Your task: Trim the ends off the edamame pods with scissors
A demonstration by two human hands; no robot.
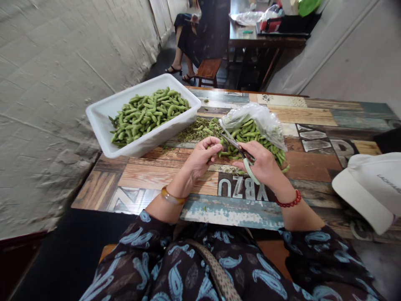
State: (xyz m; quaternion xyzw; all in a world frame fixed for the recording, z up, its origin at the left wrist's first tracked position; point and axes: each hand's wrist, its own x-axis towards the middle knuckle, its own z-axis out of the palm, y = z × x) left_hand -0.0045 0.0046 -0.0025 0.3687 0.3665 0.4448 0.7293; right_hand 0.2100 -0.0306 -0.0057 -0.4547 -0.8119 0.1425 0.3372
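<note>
1. Pinching what looks like a small green bean pod (221, 143) between left hand (200, 156) thumb and fingertips; too hidden to tell its long axis.
2. Gripping steel-bladed scissors with pale green handles (249, 170) in curled right hand (265, 165), with blades angled leftward and away from the body, towards the pod.
3. Holding both over the patchwork wooden table (163, 177), between its near and far edges, with right hand nearer the clear plastic bag (269, 119), left nearer the white rectangular tub (163, 139) at the left edge.

bare tabletop (166, 175) near side, white tub (144, 144) blocking left
</note>
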